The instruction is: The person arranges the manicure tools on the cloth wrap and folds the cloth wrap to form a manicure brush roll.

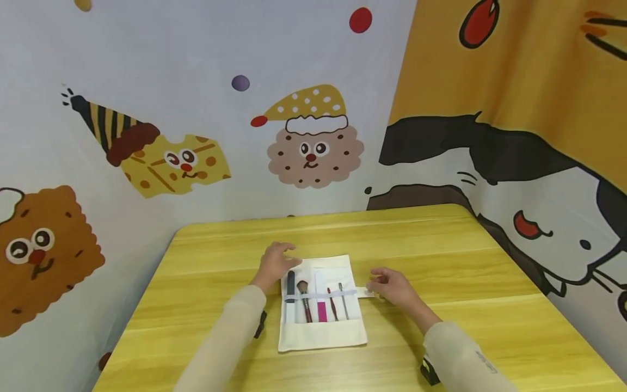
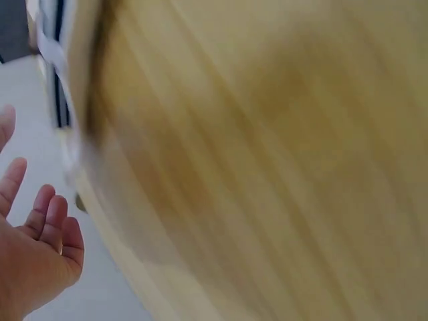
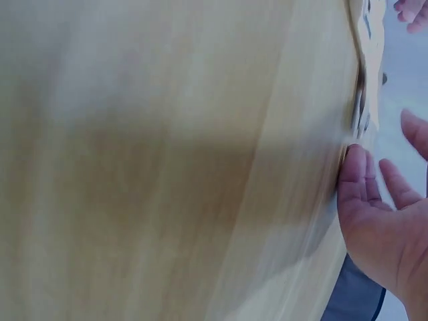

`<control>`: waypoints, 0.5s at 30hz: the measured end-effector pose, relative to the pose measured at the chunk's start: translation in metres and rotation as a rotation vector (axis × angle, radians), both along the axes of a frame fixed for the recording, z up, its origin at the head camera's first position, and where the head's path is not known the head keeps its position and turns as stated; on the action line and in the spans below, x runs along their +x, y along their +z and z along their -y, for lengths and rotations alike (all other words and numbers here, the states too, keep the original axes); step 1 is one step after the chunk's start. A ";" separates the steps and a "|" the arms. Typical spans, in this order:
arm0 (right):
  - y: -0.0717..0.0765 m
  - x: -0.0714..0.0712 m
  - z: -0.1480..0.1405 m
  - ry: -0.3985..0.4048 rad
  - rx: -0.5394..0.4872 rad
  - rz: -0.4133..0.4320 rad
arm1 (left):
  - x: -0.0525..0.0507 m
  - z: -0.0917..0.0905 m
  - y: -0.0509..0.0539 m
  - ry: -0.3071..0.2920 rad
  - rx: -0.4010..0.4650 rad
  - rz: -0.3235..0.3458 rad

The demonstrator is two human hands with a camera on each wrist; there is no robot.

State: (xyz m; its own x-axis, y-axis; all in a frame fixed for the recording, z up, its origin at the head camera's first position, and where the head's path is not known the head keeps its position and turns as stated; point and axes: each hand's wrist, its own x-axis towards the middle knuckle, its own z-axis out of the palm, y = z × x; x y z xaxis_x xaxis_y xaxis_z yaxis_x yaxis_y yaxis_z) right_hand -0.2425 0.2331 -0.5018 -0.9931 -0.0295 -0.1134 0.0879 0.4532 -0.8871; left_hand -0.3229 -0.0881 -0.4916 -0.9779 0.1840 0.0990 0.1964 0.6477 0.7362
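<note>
An unrolled cream cloth pouch lies on the table. An elastic band across it holds a dark flat file, a makeup brush, a white-and-pink flat tool, a thin red tool and a slim metal tool. My left hand hovers by the pouch's far left corner, fingers loosely bent, holding nothing. Beside the white strap on the right edge is my right hand, fingertips at its end, thumb apart from the fingers. In the right wrist view this right hand looks relaxed.
The yellow wood-grain table spreads around the pouch on all sides. Behind it hangs a white cloth printed with cartoon figures, with an orange part at the right. Dark straps show under both wrists.
</note>
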 end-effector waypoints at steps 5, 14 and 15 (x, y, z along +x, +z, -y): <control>0.000 0.006 0.008 -0.048 -0.046 0.008 | -0.007 0.016 -0.008 -0.020 -0.010 0.060; -0.008 -0.010 0.017 -0.142 -0.216 0.040 | 0.003 0.028 -0.012 -0.060 0.010 0.084; -0.009 -0.013 0.019 -0.150 -0.241 0.046 | 0.004 0.030 -0.013 -0.056 0.014 0.083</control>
